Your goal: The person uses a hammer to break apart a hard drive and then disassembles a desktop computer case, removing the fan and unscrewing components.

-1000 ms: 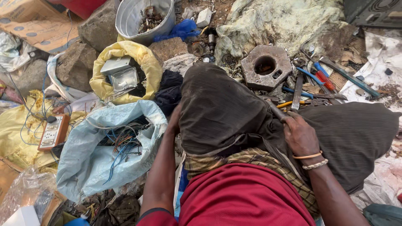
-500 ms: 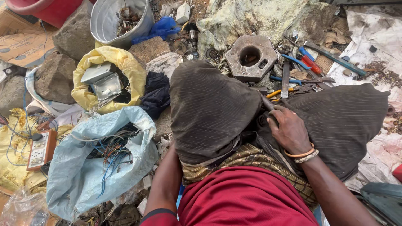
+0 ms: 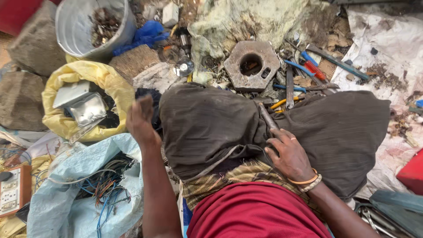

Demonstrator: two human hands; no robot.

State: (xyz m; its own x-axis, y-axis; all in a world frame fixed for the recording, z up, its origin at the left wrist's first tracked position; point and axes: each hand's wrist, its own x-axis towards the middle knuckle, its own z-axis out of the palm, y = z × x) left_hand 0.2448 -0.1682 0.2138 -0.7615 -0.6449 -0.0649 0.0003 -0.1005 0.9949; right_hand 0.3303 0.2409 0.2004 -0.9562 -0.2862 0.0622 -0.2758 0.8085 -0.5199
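While the right hand (image 3: 288,154) grips a metal rod (image 3: 267,118) pointing away, the left hand (image 3: 141,119) lifts empty, fingers loosely curled.

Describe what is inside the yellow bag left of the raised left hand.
The yellow bag holds flat, shiny metal casings on dark scrap. Whatever lies deeper is covered. The left hand hangs beside it, apart.

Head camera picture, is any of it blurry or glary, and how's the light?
Head view: the left hand is smeared by motion blur, fingers indistinct; the right hand, resting on the dark cloth by a metal rod, is sharp. Light is soft and even, without hard shadows. Mild glare on the shiny metal piece in the yellow bag. Edges bend slightly, wide-angle.
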